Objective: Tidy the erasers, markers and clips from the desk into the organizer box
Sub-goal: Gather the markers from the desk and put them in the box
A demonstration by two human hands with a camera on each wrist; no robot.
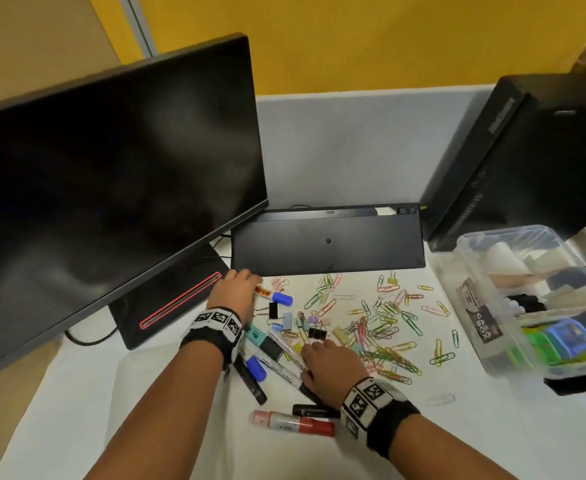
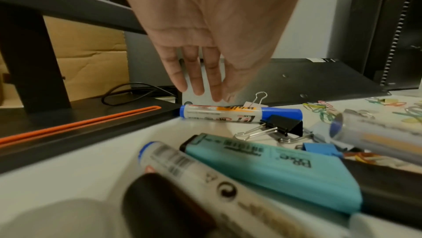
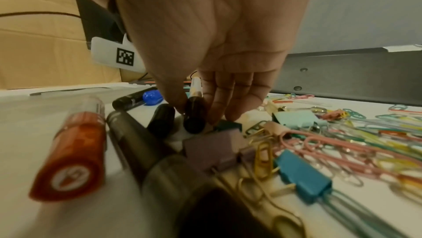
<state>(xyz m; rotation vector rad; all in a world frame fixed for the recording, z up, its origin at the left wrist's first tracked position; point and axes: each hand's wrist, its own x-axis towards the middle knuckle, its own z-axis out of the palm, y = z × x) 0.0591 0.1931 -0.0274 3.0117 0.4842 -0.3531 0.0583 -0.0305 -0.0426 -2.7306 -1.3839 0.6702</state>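
Observation:
Markers, binder clips and paper clips lie scattered on the white desk. My left hand (image 1: pixel 238 287) (image 2: pixel 200 92) hangs with straight fingers just over the near end of a white marker with a blue cap (image 1: pixel 273 295) (image 2: pixel 239 114); contact is unclear. My right hand (image 1: pixel 324 358) (image 3: pixel 196 114) pinches a white marker with a black cap (image 1: pixel 286 370) (image 3: pixel 194 124) between thumb and fingers, low over the desk. The clear organizer box (image 1: pixel 464 306) stands at the right with erasers and other items inside.
A teal highlighter (image 1: pixel 262 339) (image 2: pixel 274 173), a red marker (image 1: pixel 295 422) (image 3: pixel 75 153) and more markers lie near my wrists. Coloured paper clips (image 1: pixel 381 327) spread to the right. A monitor (image 1: pixel 111 174), an upturned keyboard (image 1: pixel 326 244) and a computer tower (image 1: pixel 527 150) stand behind.

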